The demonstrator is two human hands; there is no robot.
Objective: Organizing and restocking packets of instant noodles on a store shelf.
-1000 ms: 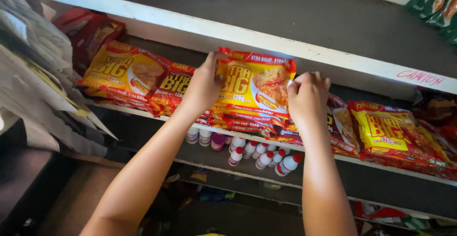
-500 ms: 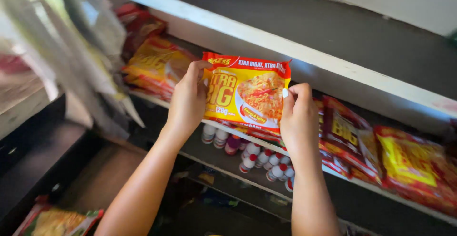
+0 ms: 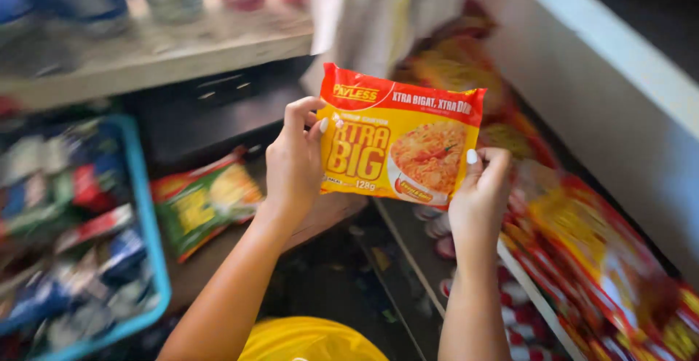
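Between two hands, clear of the shelf edge [image 3: 582, 33], an orange-and-red noodle packet [image 3: 399, 143] is now held upright: left hand [image 3: 293, 161] and right hand [image 3: 480, 193] pinch its sides; earlier it lay among stacked packets [image 3: 604, 252].

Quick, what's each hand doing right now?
Left hand: closed on the noodle packet, left edge.
Right hand: closed on the same packet, lower right corner.

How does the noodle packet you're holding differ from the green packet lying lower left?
The held noodle packet is yellow with a red top band; the green packet is mostly green with yellow. The held one is upright in the air between the left hand and right hand; the green one lies flat, untouched. Both are flat sealed pouches.
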